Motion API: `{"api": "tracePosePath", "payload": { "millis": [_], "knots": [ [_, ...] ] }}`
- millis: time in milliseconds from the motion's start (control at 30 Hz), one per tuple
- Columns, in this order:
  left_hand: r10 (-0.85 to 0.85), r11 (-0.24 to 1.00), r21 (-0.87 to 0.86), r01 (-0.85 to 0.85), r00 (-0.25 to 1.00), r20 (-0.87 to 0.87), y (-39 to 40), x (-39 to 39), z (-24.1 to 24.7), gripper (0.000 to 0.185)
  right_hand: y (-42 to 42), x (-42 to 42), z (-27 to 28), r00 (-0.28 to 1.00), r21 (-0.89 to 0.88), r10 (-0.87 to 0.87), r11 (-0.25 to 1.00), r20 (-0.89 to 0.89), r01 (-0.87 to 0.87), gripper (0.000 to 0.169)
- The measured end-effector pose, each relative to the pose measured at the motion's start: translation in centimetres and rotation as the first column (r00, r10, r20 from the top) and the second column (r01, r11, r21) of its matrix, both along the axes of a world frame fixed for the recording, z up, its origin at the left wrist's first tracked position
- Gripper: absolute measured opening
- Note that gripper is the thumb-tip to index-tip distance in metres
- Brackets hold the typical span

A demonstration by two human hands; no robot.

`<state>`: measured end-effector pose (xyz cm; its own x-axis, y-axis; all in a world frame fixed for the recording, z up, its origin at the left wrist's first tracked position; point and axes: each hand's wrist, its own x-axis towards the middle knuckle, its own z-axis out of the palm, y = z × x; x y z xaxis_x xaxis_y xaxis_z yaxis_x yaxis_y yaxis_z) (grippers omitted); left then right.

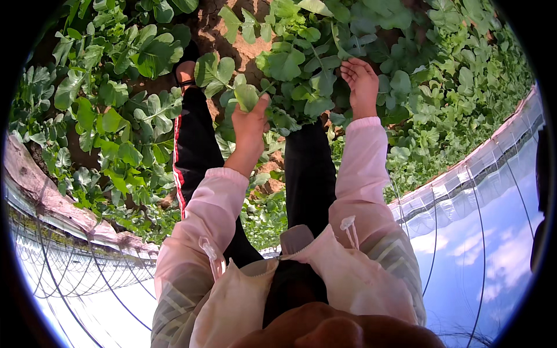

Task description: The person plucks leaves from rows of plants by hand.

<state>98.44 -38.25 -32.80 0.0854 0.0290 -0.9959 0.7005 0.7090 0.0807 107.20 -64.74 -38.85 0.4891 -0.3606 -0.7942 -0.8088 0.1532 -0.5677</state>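
My left hand (253, 126) has its thumb pressed on light green leaves (246, 96) of a lobed-leaf vegetable plant, just in front of my legs. To the right, my right hand (362, 85) pinches the edge of another leaf (343, 53) between thumb and fingers. Between the hands grows a dense clump of broad, lobed greens (285, 63), which hides the stems at its base. Both wrists come out of the elastic cuffs of a thin pale pink jacket (217, 200).
Black trousers with a red and white side stripe (177, 161) cover my legs among the plants. Leafy greens (115, 126) crowd both sides. Brown soil (248, 52) shows ahead. Curved hoops (482, 235) and plastic sheeting (461, 187) edge the plot, with a wire mesh (87, 269) at left.
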Motion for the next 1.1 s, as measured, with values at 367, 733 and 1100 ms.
{"api": "tracePosePath", "payload": {
  "millis": [367,733,1100],
  "knots": [
    [-0.049,0.999,-0.002,0.049,0.999,-0.020,-0.7,-1.2,-0.3,0.024,11.8,3.1,3.9,0.605,-0.472,0.726,0.681,0.327,-0.561,0.008],
    [-0.017,1.000,0.010,0.018,0.998,-0.058,-1.3,0.2,0.1,0.023,14.5,11.2,-0.5,0.443,-0.337,0.801,0.579,0.402,-0.742,0.023],
    [0.131,0.991,0.022,-0.130,0.990,-0.046,2.2,0.9,0.0,0.022,14.7,-0.9,-0.6,-0.375,-0.328,0.821,-0.529,-0.430,-0.782,0.019]
  ]
}}
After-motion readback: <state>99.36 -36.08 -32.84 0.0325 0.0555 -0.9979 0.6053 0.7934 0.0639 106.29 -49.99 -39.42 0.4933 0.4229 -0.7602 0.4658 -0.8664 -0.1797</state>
